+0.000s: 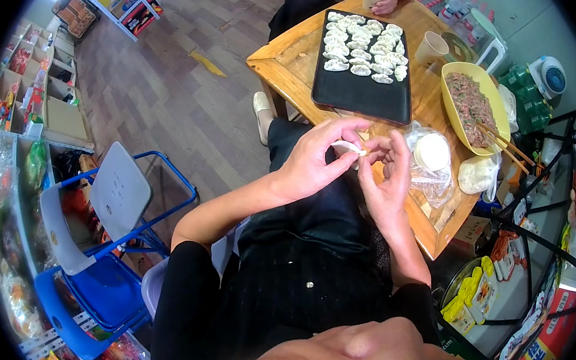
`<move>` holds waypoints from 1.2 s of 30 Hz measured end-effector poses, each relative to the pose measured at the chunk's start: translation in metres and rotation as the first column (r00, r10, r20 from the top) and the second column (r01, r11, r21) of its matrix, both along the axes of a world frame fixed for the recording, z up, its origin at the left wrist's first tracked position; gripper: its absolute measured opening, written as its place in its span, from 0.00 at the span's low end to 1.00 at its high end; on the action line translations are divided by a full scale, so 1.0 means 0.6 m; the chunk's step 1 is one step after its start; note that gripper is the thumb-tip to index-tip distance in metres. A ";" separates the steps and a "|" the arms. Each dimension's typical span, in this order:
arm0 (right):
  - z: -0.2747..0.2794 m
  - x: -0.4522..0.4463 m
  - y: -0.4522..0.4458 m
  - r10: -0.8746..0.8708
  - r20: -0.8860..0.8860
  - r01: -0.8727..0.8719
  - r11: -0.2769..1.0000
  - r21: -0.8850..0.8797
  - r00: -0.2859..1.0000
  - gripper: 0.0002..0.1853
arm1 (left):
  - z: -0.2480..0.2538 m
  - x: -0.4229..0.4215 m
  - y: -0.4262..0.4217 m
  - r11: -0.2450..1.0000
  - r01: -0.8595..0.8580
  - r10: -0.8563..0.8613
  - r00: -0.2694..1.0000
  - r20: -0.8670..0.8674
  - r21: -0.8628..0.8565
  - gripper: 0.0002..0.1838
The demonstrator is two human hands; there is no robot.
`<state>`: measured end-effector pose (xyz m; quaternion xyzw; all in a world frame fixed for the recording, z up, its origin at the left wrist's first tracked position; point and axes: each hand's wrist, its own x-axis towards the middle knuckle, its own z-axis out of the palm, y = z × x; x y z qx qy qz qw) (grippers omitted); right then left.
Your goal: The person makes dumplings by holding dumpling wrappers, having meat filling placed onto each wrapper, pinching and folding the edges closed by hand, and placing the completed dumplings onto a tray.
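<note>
Between my hands, in front of the table edge, is a pale folded dumpling (349, 146). My left hand (313, 158) grips it between thumb and fingers. At its right end, the thumb and fingertips of my right hand (388, 178) pinch the dough edge. Fingers cover part of the dumpling, so its filling is hidden. Just beyond my hands, a black tray (362, 94) bears rows of folded dumplings (363, 47). To the right lie a stack of round wrappers (432, 152) on plastic and a yellow bowl (444, 101) of minced filling (470, 103) with chopsticks (507, 144).
Paper cups (431, 48) stand on the wooden table (287, 58). Another person's hand (385, 5) rests at the far edge. A bagged lump of dough (478, 173) sits at the right edge. Blue folding chairs (114, 288) and stocked shelves (14, 179) are on my left.
</note>
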<state>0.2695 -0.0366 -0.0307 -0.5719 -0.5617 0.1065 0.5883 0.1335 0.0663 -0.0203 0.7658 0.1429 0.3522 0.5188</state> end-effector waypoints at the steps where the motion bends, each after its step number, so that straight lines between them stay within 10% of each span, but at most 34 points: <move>1: -0.001 0.000 0.000 0.000 0.000 0.000 1.000 -0.001 1.000 0.36 | 0.000 -0.001 0.000 1.000 0.000 0.000 1.000 0.000 -0.001 0.26; 9: -0.006 0.007 -0.003 0.019 0.052 -0.019 1.000 0.002 0.998 0.36 | -0.017 -0.004 -0.007 0.933 0.061 -0.021 0.993 0.115 -0.354 0.27; 19: 0.000 -0.003 -0.007 0.049 0.099 -0.048 0.999 -0.010 0.994 0.35 | -0.008 -0.002 -0.012 0.990 -0.013 0.022 0.998 0.066 -0.141 0.26; 36: 0.011 -0.004 -0.012 0.151 0.025 -0.150 0.987 -0.062 0.988 0.34 | -0.022 -0.011 -0.020 0.937 0.012 0.028 0.993 0.110 -0.350 0.26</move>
